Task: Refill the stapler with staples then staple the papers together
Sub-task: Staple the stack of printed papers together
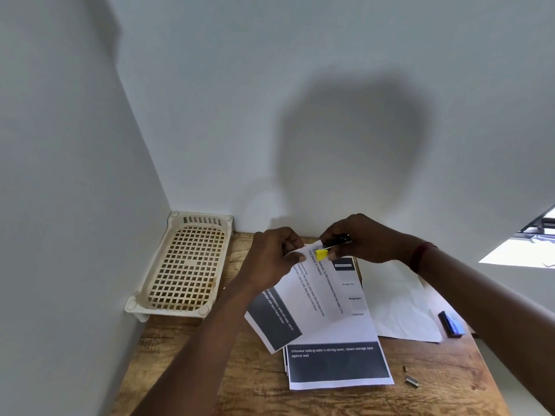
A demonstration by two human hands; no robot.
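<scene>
My right hand (363, 243) grips a small stapler (330, 249) with a black top and a yellow front, held above the wooden table. Its jaws sit over the top corner of a set of printed papers (312, 292) lifted off the table. My left hand (270, 259) pinches the same top edge of those papers beside the stapler. More printed sheets (339, 367) lie flat below. Loose staple strips (411, 380) rest on the table at the right.
A cream plastic basket tray (183, 265) stands in the back left corner against the walls. A blank white sheet (399, 304) lies at the right, with a blue staple box (452, 324) beyond it. The wooden table (228, 379) shows bare wood at the front left.
</scene>
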